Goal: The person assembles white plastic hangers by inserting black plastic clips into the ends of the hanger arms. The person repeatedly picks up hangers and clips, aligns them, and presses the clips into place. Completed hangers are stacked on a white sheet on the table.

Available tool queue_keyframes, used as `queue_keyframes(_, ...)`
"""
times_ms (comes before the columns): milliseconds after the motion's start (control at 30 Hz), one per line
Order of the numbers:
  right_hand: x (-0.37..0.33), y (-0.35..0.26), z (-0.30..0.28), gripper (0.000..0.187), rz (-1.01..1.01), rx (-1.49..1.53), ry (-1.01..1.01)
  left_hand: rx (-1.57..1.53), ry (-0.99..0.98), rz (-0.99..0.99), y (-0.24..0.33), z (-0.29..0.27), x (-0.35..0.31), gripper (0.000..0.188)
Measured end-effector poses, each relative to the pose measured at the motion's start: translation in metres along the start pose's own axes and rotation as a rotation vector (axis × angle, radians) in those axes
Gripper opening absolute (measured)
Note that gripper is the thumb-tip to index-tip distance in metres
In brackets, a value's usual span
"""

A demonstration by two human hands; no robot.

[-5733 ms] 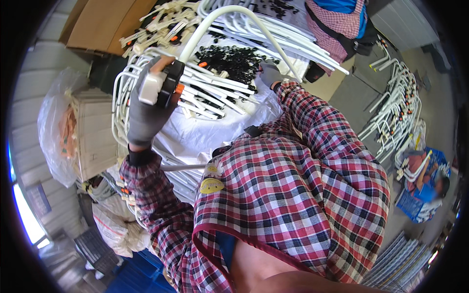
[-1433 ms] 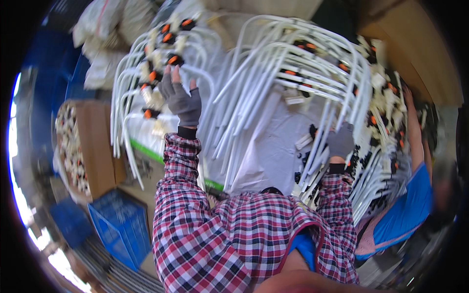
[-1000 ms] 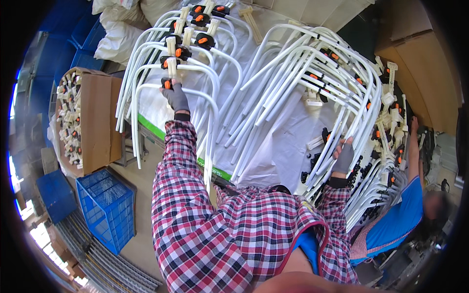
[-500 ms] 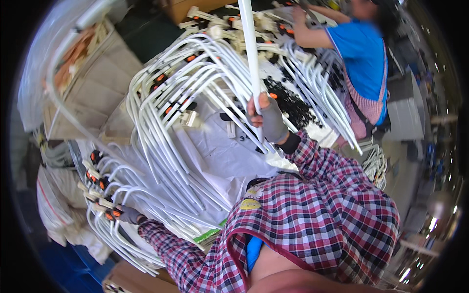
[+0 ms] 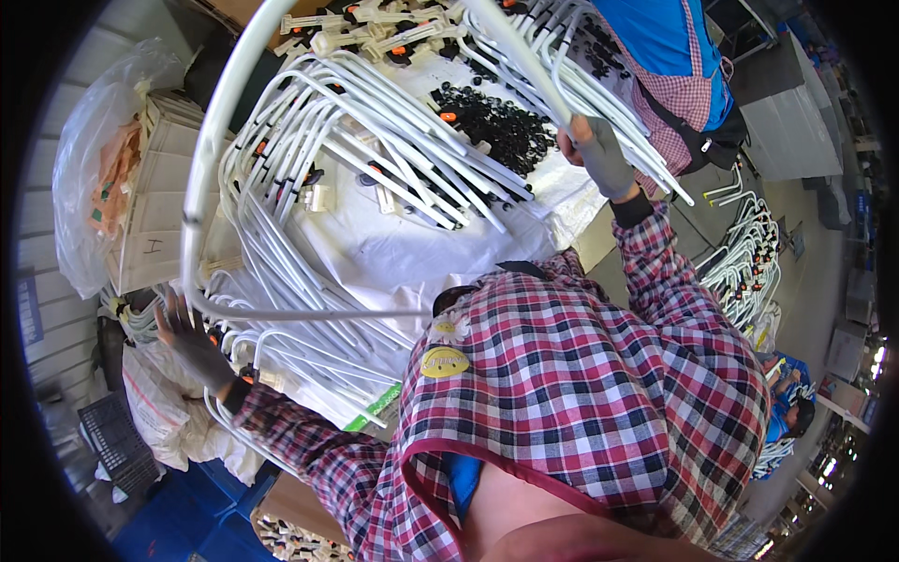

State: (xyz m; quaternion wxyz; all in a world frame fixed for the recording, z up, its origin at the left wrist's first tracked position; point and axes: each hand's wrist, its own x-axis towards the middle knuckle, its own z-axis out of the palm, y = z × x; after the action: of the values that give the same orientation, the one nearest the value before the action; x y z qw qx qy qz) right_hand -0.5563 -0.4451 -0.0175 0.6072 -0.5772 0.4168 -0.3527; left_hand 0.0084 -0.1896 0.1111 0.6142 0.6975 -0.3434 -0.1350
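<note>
1. Head view: the right hand [image 5: 599,155], gloved, is closed around one end of a large bent white tube [image 5: 201,178] raised above the tabletop [image 5: 412,258]
2. The left hand [image 5: 192,337], gloved, fingers spread, lies against the tube's lower bend
3. Stacked white tubes [image 5: 375,140] and black small parts [image 5: 492,122] cover the tabletop

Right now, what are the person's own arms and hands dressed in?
Both arms wear long sleeves of a plaid shirt checked in red, white and dark blue. The left hand and the right hand each wear a snug grey knit glove with a darker band at the wrist. No watch or other marking shows on either.
</note>
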Motion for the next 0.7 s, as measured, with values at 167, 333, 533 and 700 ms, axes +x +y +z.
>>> queue_keyframes(167,-0.011,0.017,-0.001,0.061,-0.193,-0.093,-0.059,0.258,-0.942,0.07,0.062,0.116,0.016,0.086)
queue_keyframes(333,0.017,0.052,-0.001,0.063,-0.1,-0.103,-0.021,0.316,-0.767,0.052,0.067,0.156,-0.011,0.054)
queue_keyframes(533,0.083,0.074,0.041,0.042,-0.138,-0.34,-0.069,0.494,-0.474,0.078,0.001,0.128,-0.013,0.023)
queue_keyframes(700,0.162,0.091,0.077,0.034,-0.381,-0.75,-0.002,0.566,-0.151,-0.174,-0.032,0.063,-0.035,0.025)
